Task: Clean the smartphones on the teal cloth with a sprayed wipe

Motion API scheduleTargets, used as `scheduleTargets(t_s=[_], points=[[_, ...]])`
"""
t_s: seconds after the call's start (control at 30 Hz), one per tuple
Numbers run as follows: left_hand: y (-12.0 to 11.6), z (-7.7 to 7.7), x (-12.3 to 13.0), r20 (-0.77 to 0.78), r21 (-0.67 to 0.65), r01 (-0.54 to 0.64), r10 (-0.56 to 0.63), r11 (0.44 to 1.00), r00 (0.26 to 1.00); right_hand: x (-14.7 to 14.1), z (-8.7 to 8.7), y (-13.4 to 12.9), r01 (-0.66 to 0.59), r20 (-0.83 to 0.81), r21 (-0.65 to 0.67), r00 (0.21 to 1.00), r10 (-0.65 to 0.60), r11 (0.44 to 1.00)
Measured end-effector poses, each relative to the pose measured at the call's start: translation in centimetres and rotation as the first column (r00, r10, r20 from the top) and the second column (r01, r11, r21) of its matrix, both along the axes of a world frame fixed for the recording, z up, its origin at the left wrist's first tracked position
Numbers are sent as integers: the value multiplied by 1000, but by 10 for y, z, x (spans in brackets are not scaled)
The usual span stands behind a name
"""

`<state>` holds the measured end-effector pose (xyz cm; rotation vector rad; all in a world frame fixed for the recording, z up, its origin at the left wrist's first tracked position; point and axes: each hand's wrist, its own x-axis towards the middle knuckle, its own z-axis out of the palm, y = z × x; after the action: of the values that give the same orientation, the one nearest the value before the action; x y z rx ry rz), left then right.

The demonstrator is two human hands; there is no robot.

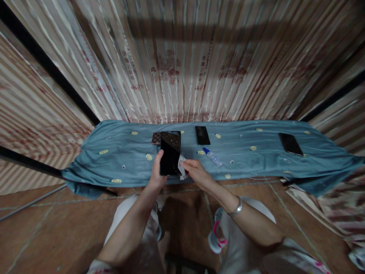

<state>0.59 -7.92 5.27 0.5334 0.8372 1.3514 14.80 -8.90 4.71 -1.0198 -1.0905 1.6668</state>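
Note:
A black smartphone (170, 154) is held up over the near edge of the cloth, its dark glossy screen facing me. My left hand (157, 170) grips its lower left side, the thumb along the edge. At the phone's lower right edge, my right hand (195, 171) pinches a white wipe (181, 167) that touches the phone. Partly hidden behind the phone lies a brown checkered item (156, 138). To the right, a second dark phone (202, 135) rests flat, with a clear bottle with a blue cap (213, 156) lying in front of it.
A blue patterned cloth (251, 167) covers the long low table. Another dark phone (290, 144) lies at its right end. Striped curtains (182, 76) hang behind and at both sides, with dark poles (54, 72) at the left. My knees are close to the table's front edge.

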Motion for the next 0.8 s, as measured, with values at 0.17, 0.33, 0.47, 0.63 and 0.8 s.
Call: scheduleTargets(t_s=[0.17,0.33,0.47,0.63,0.8], points=[[-3,16,4,-1,12,-40,40,999,999,-2,7,-5,-76,-163,-142,985,53,987],[-11,34,9,12,14,75,-75,997,997,4,11,1,-79,-192,-177,980,44,981],[-11,36,9,51,78,31,-35,996,998,14,14,8,-57,-176,-165,984,28,985],[-7,34,6,69,130,61,-70,990,995,25,18,15,-77,-160,-145,986,53,986],[-4,29,-3,82,19,56,-57,998,995,32,16,18,-121,-116,-114,987,108,986]])
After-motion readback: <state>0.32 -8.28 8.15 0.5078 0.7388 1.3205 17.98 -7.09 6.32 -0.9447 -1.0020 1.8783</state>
